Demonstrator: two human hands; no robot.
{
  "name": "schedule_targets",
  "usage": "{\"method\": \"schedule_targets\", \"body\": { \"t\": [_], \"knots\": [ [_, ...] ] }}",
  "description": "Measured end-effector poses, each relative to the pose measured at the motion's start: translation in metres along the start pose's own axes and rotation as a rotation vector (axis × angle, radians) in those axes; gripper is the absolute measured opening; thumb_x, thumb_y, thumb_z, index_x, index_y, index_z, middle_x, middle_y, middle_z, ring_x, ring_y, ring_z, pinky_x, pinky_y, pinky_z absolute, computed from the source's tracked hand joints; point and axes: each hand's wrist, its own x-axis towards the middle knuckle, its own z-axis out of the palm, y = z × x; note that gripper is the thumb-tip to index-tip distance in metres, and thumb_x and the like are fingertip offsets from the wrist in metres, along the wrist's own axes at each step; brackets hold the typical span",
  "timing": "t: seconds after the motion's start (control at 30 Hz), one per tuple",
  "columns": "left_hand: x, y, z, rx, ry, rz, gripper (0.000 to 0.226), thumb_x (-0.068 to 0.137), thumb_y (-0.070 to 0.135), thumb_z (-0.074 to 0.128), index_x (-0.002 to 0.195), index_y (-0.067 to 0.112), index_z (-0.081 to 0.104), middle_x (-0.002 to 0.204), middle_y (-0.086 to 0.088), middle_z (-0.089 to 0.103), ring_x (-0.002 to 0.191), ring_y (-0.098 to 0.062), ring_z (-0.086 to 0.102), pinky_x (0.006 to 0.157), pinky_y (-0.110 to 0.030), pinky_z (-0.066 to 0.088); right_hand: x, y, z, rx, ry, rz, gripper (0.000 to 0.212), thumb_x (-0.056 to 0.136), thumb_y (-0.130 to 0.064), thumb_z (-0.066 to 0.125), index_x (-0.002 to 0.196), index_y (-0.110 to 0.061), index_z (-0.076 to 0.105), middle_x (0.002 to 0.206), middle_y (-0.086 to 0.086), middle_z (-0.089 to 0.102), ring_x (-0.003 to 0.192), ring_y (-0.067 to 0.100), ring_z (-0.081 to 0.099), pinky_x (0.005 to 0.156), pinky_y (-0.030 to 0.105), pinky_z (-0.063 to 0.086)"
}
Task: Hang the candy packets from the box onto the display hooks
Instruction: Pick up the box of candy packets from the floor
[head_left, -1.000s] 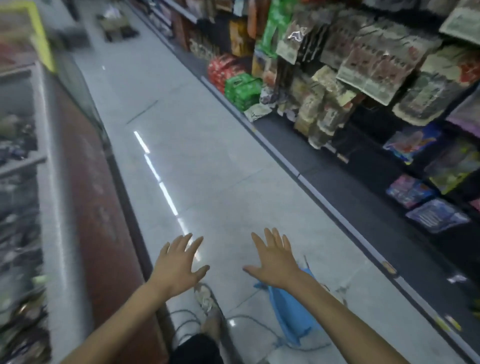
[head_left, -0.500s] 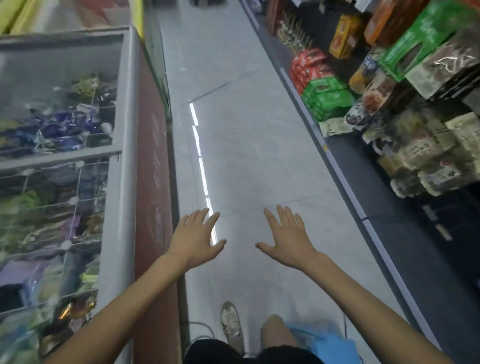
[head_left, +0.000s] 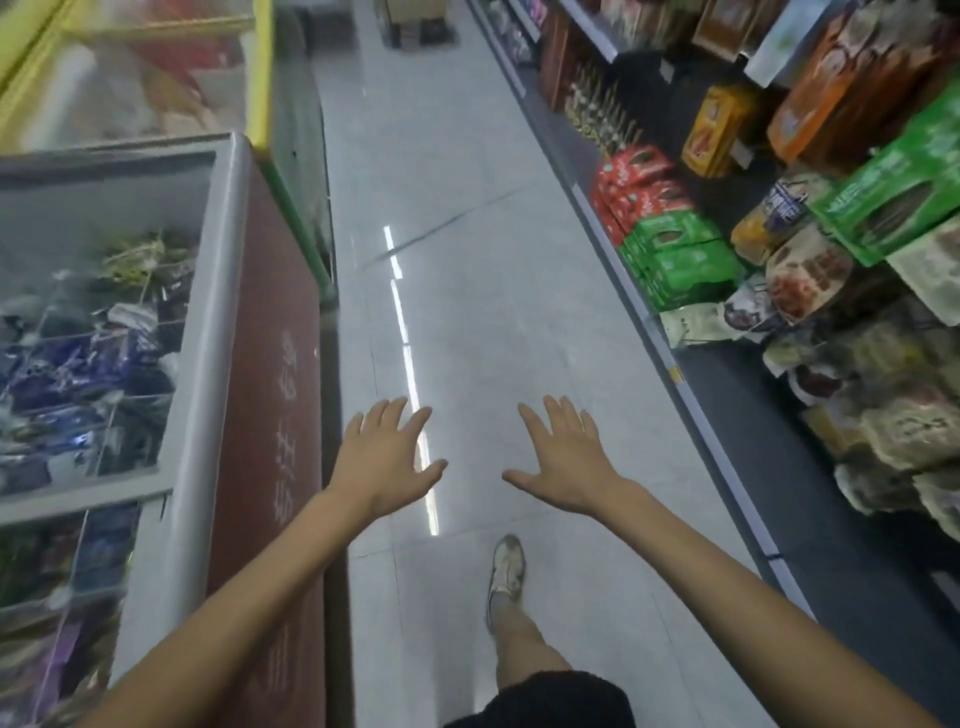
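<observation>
Walking the aisle floor (head_left: 467, 270), I carry left hand (head_left: 387, 460) and right hand (head_left: 566, 465) spread wide, both empty. No candy box shows; hanging packets (head_left: 893, 415) line the floor's right edge. Locate the box first, clearing the freezer (head_left: 228, 322) at left.

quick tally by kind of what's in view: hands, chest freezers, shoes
hands: 2 (left hand, right hand, both empty)
chest freezers: 2 (grey freezer, yellow freezer)
shoes: 1 (shoe)
total: 5
</observation>
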Motion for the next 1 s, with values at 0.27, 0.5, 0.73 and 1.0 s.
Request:
{"method": "schedule_targets", "body": {
  "t": [0.27, 0.5, 0.73, 1.0],
  "knots": [
    [0.157, -0.022, -0.080, -0.092, 0.068, -0.055, 0.065, 0.099, 0.063, 0.048, 0.154, 0.029, 0.047, 0.158, -0.002, 0.048, 0.140, -0.025, 0.051, 0.111, -0.044, 0.045, 0.180, 0.020, -0.123, -0.050, 0.022, -0.105, 0.070, 0.098, -0.062, 0.054, 0.151, -0.018, 0.045, 0.146, 0.012, 0.054, 0.139, 0.033, 0.046, 0.119, 0.049, 0.030],
    [0.295, -0.083, -0.123, -0.087, 0.066, -0.186, 0.032, 0.110, 0.033, 0.042, 0.141, 0.026, 0.045, 0.091, 0.002, 0.070, 0.085, -0.029, 0.068, 0.078, -0.038, 0.051, 0.339, 0.004, -0.193, -0.045, 0.165, -0.148, 0.030, 0.111, -0.031, 0.040, 0.131, -0.015, 0.055, 0.100, 0.011, 0.071, 0.093, 0.037, 0.066, 0.069, 0.039, 0.043],
    [0.456, -0.192, -0.163, -0.067, 0.073, -0.222, 0.041, 0.105, 0.049, 0.050, 0.088, 0.013, 0.061, 0.080, -0.004, 0.069, 0.073, -0.029, 0.065, 0.065, -0.033, 0.046, 0.515, -0.036, -0.271, -0.097, 0.203, -0.081, 0.047, 0.104, -0.040, 0.051, 0.066, -0.012, 0.050, 0.062, 0.005, 0.054, 0.067, 0.030, 0.051, 0.059, 0.033, 0.033],
    [0.624, -0.296, -0.236, -0.053, 0.149, -0.146, 0.031, 0.102, 0.041, 0.050, 0.085, 0.015, 0.056, 0.083, 0.000, 0.062, 0.076, -0.027, 0.061, 0.064, -0.034, 0.043, 0.677, -0.062, -0.360, -0.062, 0.170, -0.072, 0.035, 0.101, -0.029, 0.053, 0.071, -0.012, 0.062, 0.084, 0.005, 0.064, 0.088, 0.032, 0.061, 0.072, 0.036, 0.047]
  ]
}}
